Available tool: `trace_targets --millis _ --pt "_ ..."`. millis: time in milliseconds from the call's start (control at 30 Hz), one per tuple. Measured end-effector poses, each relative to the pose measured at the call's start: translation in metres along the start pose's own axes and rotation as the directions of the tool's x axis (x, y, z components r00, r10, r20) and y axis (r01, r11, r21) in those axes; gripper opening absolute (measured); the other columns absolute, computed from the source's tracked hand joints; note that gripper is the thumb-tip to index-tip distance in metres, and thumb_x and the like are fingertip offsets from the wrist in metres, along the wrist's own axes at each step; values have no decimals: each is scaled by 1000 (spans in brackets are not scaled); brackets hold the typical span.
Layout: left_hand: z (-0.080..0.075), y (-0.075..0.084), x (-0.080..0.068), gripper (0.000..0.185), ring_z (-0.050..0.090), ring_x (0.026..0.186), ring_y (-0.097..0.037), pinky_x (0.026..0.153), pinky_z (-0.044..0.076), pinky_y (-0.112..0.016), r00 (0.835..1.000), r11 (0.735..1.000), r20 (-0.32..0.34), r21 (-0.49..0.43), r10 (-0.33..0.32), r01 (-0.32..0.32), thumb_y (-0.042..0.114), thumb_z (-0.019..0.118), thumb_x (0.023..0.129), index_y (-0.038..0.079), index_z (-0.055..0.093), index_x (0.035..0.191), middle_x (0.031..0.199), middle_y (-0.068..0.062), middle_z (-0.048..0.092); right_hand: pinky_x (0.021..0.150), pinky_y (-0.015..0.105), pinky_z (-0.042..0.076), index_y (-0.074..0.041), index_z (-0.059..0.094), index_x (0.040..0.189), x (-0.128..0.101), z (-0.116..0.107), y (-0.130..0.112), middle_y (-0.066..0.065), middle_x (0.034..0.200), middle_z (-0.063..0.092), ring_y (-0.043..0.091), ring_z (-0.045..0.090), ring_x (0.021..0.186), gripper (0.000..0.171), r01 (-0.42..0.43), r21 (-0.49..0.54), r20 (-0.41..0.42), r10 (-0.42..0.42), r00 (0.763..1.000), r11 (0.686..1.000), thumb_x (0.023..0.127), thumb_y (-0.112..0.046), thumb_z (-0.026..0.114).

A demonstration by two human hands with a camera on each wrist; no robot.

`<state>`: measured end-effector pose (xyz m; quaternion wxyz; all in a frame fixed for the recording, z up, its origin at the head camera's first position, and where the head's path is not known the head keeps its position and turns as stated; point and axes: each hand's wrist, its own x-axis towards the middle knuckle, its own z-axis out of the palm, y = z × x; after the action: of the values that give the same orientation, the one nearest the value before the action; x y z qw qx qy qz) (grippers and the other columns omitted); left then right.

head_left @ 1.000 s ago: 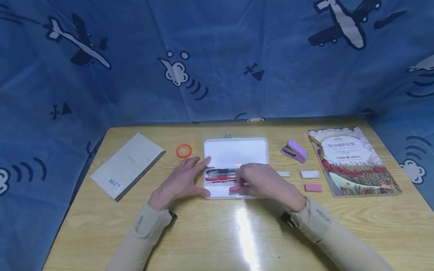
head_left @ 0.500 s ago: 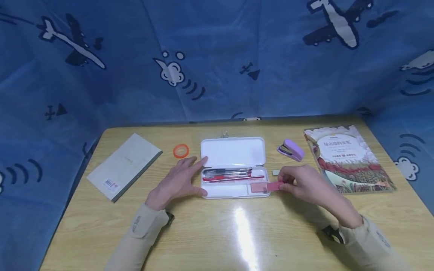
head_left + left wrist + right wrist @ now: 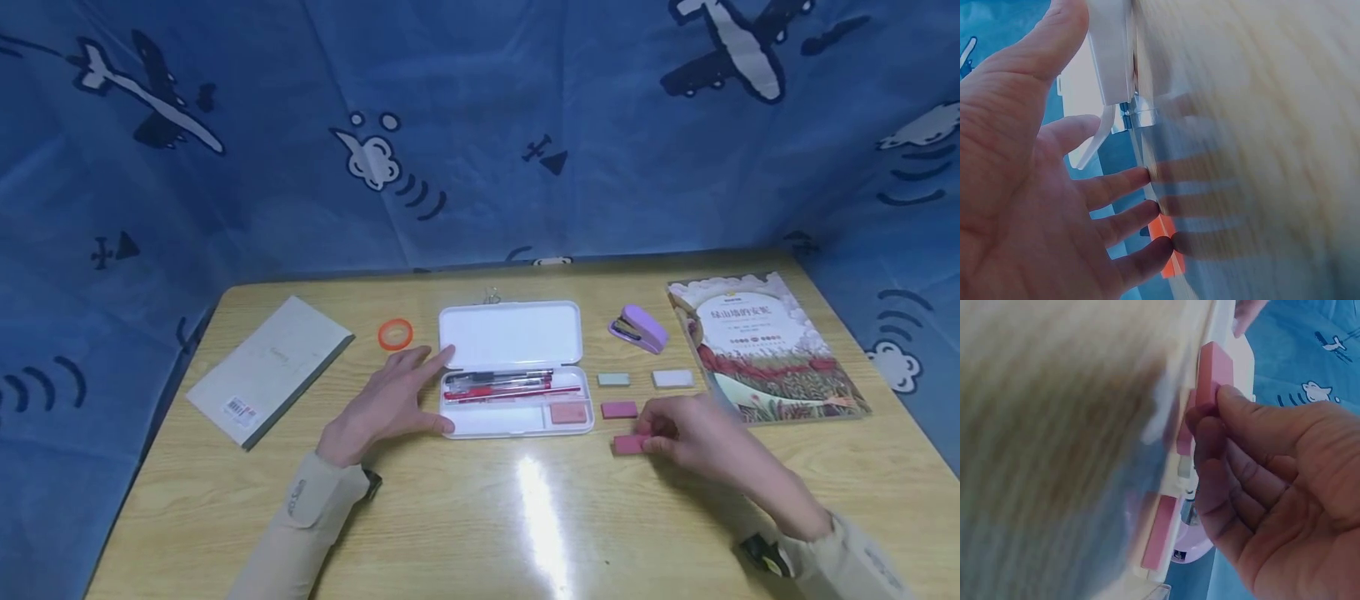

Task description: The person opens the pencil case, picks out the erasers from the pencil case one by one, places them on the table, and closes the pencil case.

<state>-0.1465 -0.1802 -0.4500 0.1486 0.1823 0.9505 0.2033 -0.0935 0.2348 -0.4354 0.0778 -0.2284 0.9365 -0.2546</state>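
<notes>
An opened white pencil case (image 3: 491,423) lies mid-table with several pens (image 3: 498,383) in its back section and a pink eraser (image 3: 567,412) in the small right compartment. My left hand (image 3: 382,408) rests at its left side, thumb and index finger at the edges, fingers extended; the left wrist view shows the palm (image 3: 1035,206). To the right of the case, my right hand (image 3: 697,437) pinches another pink eraser (image 3: 1213,372) between thumb and fingers, close over the table. Just behind it lies a pink eraser (image 3: 618,409), with a pale green eraser (image 3: 613,379) and white eraser (image 3: 672,379) farther back.
A further pink eraser (image 3: 1160,531) shows in the right wrist view. A purple stapler (image 3: 637,329) and an illustrated book (image 3: 765,350) lie to the right. Orange tape (image 3: 395,334) and a grey notebook (image 3: 270,371) lie left. A metal clip (image 3: 491,295) sits behind the case.
My right hand has carried the pink eraser from over the pencil case to the table at its right front. The left hand has stayed at the case. The view has shifted slightly.
</notes>
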Motion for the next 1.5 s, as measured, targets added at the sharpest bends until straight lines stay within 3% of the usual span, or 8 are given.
trace_targets --millis 200,733,1100,1500 --pt "0 0 0 113 19 155 -42 119 26 -67 1000 1000 1 1 6 -6 57 86 73 34 21 163 168 -17 23 61 22 46 -23 68 79 0 5 -2 -15 71 63 -2 51 64 19 -49 0 43 49 998 999 83 -9 80" --pt "0 0 0 113 18 156 -42 120 25 -66 1000 1000 5 -3 -4 4 56 86 73 33 22 163 168 -17 23 61 23 46 -24 72 74 3 8 -6 -15 70 69 -2 55 64 17 -63 -74 -15 62 998 995 78 -15 86" --pt "0 0 0 113 19 155 -42 120 26 -65 1000 1000 5 3 -5 5 56 86 73 33 22 163 168 -17 23 58 24 37 -22 67 73 8 8 -7 -14 66 59 4 46 62 20 -63 -133 -14 61 998 989 79 -15 84" --pt "0 -1 1 114 20 155 -41 119 27 -66 1000 1000 3 9 -3 3 56 86 72 33 22 163 168 -17 24 59 30 46 -25 69 80 28 -1 -31 -14 71 64 4 54 64 15 -56 -149 -50 49 998 987 82 -25 84"
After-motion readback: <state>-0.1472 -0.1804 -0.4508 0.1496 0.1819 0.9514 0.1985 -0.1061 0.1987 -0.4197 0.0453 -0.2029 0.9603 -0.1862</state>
